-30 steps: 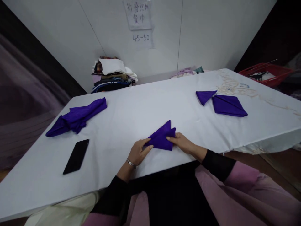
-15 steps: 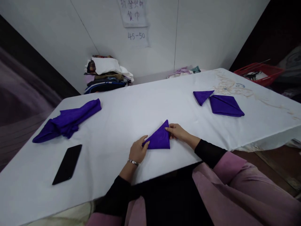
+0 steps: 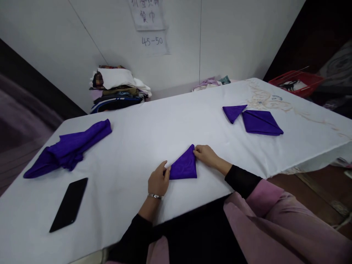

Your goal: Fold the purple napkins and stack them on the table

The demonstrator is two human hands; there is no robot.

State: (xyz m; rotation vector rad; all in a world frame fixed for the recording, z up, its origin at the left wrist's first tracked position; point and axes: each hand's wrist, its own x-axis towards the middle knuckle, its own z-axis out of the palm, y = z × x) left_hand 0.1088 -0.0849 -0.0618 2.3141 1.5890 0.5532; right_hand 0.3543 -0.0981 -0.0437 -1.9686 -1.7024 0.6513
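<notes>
A purple cloth folded into a triangle (image 3: 184,165) lies flat near the front edge of the white-covered table. My left hand (image 3: 159,179), with a silver bracelet at the wrist, pinches its left corner between thumb and fingers. At the cloth's upper right side, my right hand (image 3: 205,154) has its fingers closed on the edge near the top corner. To the right and farther back lie a small purple folded triangle (image 3: 233,113) and a larger folded purple piece (image 3: 261,122). A crumpled purple cloth (image 3: 68,148) rests at the left.
A black phone-like slab (image 3: 69,203) lies at the front left of the white tablecloth (image 3: 132,146). Stacked clothes (image 3: 118,90) stand by the wall, with more fabric (image 3: 209,83) farther right. Beyond the back right corner is a red basket (image 3: 309,86).
The view has shifted slightly. My right fingers have drawn closer together at the cloth's upper corner, and my left fingertips still hold its left corner.
</notes>
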